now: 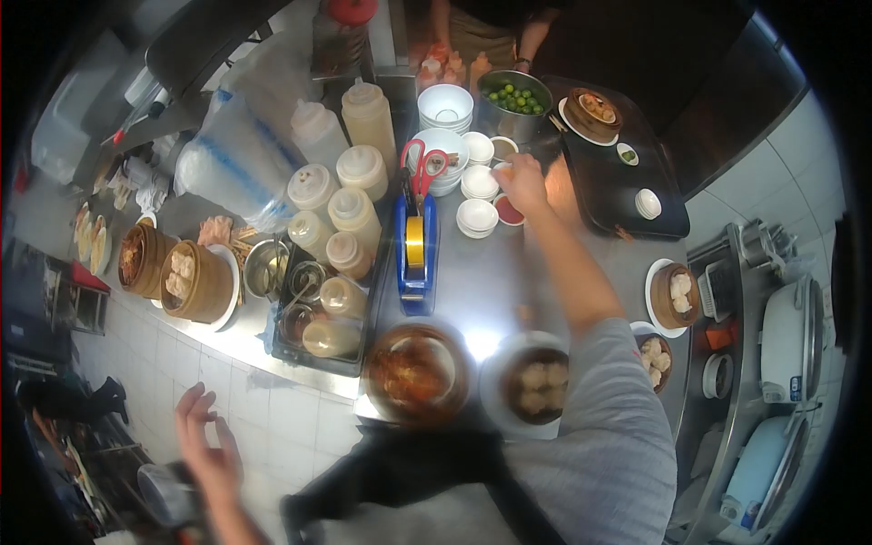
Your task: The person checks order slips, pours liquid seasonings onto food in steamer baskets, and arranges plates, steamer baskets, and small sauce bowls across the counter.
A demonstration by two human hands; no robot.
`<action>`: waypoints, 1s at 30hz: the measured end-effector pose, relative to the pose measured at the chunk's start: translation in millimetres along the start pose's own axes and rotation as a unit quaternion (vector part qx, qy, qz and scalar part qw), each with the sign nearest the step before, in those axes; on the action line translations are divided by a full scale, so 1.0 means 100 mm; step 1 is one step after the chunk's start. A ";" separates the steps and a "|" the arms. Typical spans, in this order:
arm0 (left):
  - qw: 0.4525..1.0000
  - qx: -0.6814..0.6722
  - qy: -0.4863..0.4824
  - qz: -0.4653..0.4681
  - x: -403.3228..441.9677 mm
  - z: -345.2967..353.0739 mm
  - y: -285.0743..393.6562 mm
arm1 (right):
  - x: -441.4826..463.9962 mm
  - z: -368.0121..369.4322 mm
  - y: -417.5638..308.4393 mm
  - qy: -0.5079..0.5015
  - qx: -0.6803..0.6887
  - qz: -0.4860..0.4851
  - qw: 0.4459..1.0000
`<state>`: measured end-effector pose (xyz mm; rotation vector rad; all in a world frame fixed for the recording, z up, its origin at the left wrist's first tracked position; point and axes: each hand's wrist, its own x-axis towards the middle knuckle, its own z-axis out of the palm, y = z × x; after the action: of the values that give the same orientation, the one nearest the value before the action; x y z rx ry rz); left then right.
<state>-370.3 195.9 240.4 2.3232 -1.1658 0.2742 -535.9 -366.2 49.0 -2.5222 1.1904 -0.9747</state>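
My right hand [524, 184] reaches across the counter to the small white sauce dishes [479, 182], its fingers curled downward. What the fingertips pinch, if anything, is hidden. Just below that hand sits a dish of red sauce [510, 211], partly covered by it. My left hand [209, 436] hangs low at the left over the tiled floor, fingers apart, holding nothing. Close to my body stand a bamboo steamer with reddish-brown food [413, 372] and a steamer of round dumplings [542, 386], both blurred.
A blue tape dispenser [416, 272] with red scissors [427, 162] stands mid-counter, beside squeeze bottles [354, 213]. Green limes [513, 98] fill a metal pot. A black tray [627, 204] lies at right. More steamers [195, 282] stand left. Another person's arm [536, 41] shows at the back.
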 end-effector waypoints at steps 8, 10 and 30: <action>1.000 0.000 0.006 0.007 -0.06 -0.08 0.08 | 0.26 0.26 -0.12 -0.131 -0.061 0.142 0.979; 1.000 0.006 0.010 0.004 -0.09 -0.10 0.06 | 0.22 0.14 -0.19 -0.029 -0.031 0.079 0.996; 0.997 -0.056 0.044 -0.004 -0.19 -0.12 -0.16 | -0.53 -0.80 -1.47 -0.263 0.356 -0.044 0.896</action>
<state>-368.6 222.9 237.3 2.1954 -1.0995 0.2980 -520.1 -220.9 146.7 -2.0312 0.4413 -0.5320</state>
